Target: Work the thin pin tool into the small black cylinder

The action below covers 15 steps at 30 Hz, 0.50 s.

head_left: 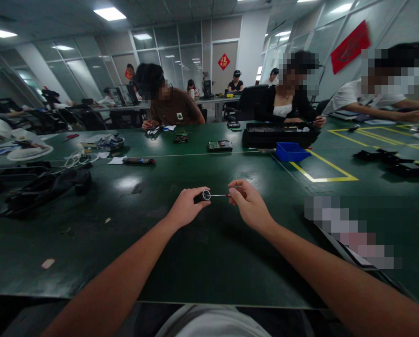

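My left hand pinches a small round dark part with a silver rim between thumb and fingers, a little above the green table. Its open-looking face is turned towards me. From the other side, my right hand is closed on a screwdriver. Its thin metal shaft lies level and points left, with the tip at the round part. A bit of red handle shows at my right fingertips; the palm hides the rest. Whether the tip sits in a screw is too small to tell.
A blue bin stands before a long black tray. Green circuit boards lie further back. At left are a black plastic housing and a white fan grille. A blurred-out flat object lies right. Co-workers sit opposite.
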### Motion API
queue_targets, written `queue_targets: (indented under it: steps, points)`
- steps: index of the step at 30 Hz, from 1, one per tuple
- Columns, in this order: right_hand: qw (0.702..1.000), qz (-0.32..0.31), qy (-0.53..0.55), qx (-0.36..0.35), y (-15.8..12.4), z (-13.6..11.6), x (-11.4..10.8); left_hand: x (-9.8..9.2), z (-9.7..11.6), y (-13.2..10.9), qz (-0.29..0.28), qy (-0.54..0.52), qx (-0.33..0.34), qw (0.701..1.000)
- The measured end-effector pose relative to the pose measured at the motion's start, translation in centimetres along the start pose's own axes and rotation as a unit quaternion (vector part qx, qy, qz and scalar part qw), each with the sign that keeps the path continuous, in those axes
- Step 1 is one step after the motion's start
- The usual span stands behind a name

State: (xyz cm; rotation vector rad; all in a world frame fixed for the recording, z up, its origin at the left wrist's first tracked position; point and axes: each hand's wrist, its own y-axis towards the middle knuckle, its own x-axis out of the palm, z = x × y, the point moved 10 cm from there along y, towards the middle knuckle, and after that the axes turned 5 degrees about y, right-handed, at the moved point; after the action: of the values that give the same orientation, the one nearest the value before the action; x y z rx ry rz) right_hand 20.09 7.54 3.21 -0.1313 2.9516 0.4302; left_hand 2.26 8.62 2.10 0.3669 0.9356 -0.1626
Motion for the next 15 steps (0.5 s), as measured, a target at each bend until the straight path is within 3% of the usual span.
queue_targets:
  steps: [10, 15]
  points:
    - [0.997, 0.006, 0.071, -0.002, 0.2, 0.5, -0.1, 0.5, 0.1, 0.0, -0.013, 0.016, 0.019, 1.0]
    - [0.991, 0.038, 0.127, 0.014, 0.3, 1.4, -0.3, 0.1, -0.2, 0.0, -0.001, 0.02, -0.01, 1.0]
